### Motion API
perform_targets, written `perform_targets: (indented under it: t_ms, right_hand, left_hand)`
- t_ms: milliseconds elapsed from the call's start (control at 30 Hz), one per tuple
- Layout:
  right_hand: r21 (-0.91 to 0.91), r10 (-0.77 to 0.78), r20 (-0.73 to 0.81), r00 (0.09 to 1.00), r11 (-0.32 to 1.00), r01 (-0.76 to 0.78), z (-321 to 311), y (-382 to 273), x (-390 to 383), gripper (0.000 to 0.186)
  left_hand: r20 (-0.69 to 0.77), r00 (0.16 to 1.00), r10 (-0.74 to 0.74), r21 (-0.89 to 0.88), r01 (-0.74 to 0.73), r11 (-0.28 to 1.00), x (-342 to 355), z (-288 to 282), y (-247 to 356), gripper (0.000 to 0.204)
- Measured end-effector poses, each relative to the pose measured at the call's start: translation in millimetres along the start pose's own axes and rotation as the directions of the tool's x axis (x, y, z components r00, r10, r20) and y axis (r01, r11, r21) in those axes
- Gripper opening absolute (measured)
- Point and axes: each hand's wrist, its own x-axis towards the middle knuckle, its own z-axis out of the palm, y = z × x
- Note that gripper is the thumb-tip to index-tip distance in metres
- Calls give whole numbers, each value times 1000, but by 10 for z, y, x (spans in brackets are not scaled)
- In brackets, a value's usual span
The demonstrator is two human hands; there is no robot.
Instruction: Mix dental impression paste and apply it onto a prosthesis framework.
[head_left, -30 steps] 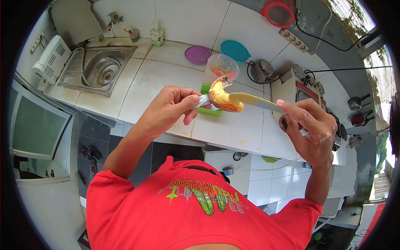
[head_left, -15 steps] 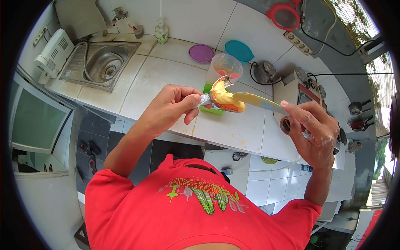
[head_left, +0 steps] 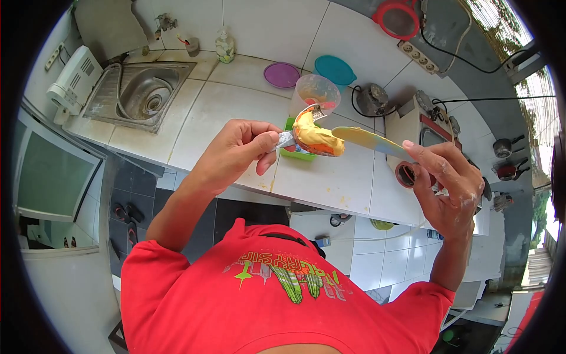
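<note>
My left hand [head_left: 239, 150] pinches the pale grey, crinkled end of a curved holder, possibly an opened packet or bag, with an orange edge. Thick yellow cream [head_left: 312, 133] is heaped on it; its exact kind I cannot make out. On the other side, my right hand [head_left: 445, 183] grips a spatula [head_left: 371, 141] with a long, flat blade smeared yellow. The blade's tip points left and stands just apart from the cream. White residue marks the right hand's fingers. Both things are held above the counter, partly covering a green container [head_left: 300, 154].
A translucent tub [head_left: 315, 94] stands behind the cream, with a purple lid [head_left: 282, 75] and a teal lid [head_left: 335, 70] beyond. To the left lies a metal sink [head_left: 147, 97]. A cabled metal appliance [head_left: 372, 99] sits at the right. Yellow spots mark the tiled counter [head_left: 330, 177].
The spatula has moved slightly right, and its tip has come off the cream. My left hand still holds the cream-covered thing in about the same place.
</note>
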Motion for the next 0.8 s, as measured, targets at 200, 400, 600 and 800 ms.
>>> perform_targets:
  t_ms: [200, 400, 600, 800]
  right_hand:
    - [-21, -4, 8, 1000, 1000, 4, -12, 19, -49, 44]
    - [8, -10, 9, 1000, 1000, 10, -27, 7, -39, 45]
    - [-18, 3, 11, 1000, 1000, -2, -53, 6, -62, 45]
    - [-30, -1, -14, 1000, 1000, 0, -56, 17, -101, 45]
  left_hand:
    - [-5, 1000, -3, 5, 3, 1000, -17, 1, 16, 28]
    - [-4, 1000, 6, -14, -6, 1000, -38, -15, 22, 28]
    - [11, 1000, 8, -36, -8, 999, -38, -12, 20, 29]
    - [14, 1000, 12, -47, -12, 999, -45, -21, 10, 29]
